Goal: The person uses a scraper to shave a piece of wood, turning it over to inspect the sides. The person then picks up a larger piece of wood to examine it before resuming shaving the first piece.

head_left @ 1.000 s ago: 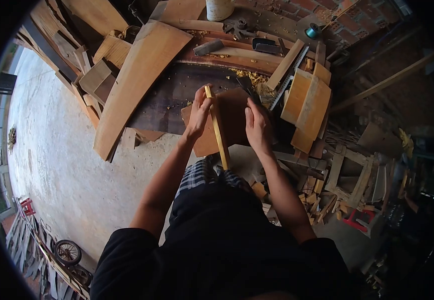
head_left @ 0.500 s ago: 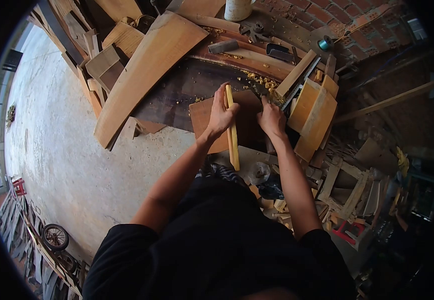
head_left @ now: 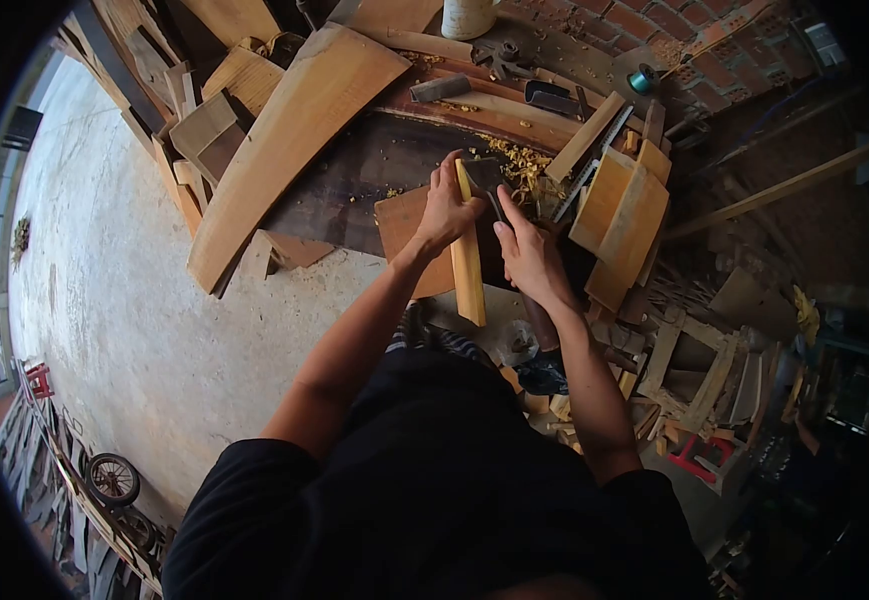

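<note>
My left hand [head_left: 449,208] is wrapped round a narrow yellow wooden piece [head_left: 467,270], which stands tilted over a brown board [head_left: 404,222] on the dark bench top [head_left: 339,195]. My right hand [head_left: 526,245] is just right of the piece, its index finger stretched along a dark tool with a flat blade-like end [head_left: 480,174] near the top of the piece. The tool's handle is mostly hidden by my hand. Yellow shavings [head_left: 522,168] lie behind my hands.
A long curved board [head_left: 294,140] crosses the bench at the left. Stacked yellow boards [head_left: 619,215] lie at the right. A white bucket [head_left: 468,18] and a spool [head_left: 642,79] stand at the back. Scrap wood and a red stool [head_left: 701,458] are at the lower right.
My right hand has moved left toward the wooden piece, and the tool's flat end now shows beside its top. The piece has turned to show a wider face.
</note>
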Motion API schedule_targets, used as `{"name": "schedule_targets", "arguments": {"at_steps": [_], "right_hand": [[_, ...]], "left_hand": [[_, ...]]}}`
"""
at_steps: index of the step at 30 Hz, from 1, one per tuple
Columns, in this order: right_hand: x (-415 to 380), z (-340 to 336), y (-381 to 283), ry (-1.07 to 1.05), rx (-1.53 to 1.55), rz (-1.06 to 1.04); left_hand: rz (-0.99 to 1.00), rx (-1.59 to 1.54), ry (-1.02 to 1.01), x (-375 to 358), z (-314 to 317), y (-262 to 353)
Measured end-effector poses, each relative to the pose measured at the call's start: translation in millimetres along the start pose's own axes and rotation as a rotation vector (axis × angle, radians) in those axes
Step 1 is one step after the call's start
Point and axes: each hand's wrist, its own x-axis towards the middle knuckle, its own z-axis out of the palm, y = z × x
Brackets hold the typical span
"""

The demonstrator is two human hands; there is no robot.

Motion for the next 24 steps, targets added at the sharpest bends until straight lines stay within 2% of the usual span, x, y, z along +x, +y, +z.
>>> {"name": "schedule_targets", "arguments": {"at_steps": [2, 4, 5, 12, 14, 15, 18, 20, 22, 24], "right_hand": [[-3.4, 0.1, -4.1, -0.027, -0.026, 0.029], [-3.9, -1.1, -18.3, -0.002, -0.268, -0.015], [-4.0, -7.5, -29.5, -0.076, -0.223, 0.091], [18.3, 4.1, -27.5, -0.052, -0.239, 0.078], [10.8, 0.1, -35.4, -0.081, -0.313, 0.082], [3.1, -5.7, -45.9, -0.117, -0.344, 0.104], [11.8, 0.1, -32.3, -0.109, -0.324, 0.056], [17.1, 4.5, -27.9, -0.086, -0.278, 0.034], [17.1, 6.6, -29.3, -0.065, -0.285, -0.002], [10.6, 2.3, -36.3, -0.069, -0.303, 0.012]], "left_hand": [[-0.034, 0.008, -0.014, 3.3, 4.1, -2.7], [-0.022, 0.040, -0.023, 4.0, 5.8, -2.8], [-0.008, 0.073, -0.029, 5.3, 6.4, -2.6], [-0.049, 0.177, -0.020, 5.6, 8.9, -13.0], [0.026, 0.068, -0.009, 4.8, 5.9, -4.1], [0.136, 0.203, -0.015, 2.7, 4.5, -1.1], [0.086, 0.066, 0.054, 3.6, 7.3, -0.2], [0.045, 0.132, 0.007, 6.8, 1.4, 1.3], [0.053, 0.096, 0.006, 7.5, -1.4, 0.4], [0.159, 0.185, 0.049, 2.1, 4.8, -4.5]]}}
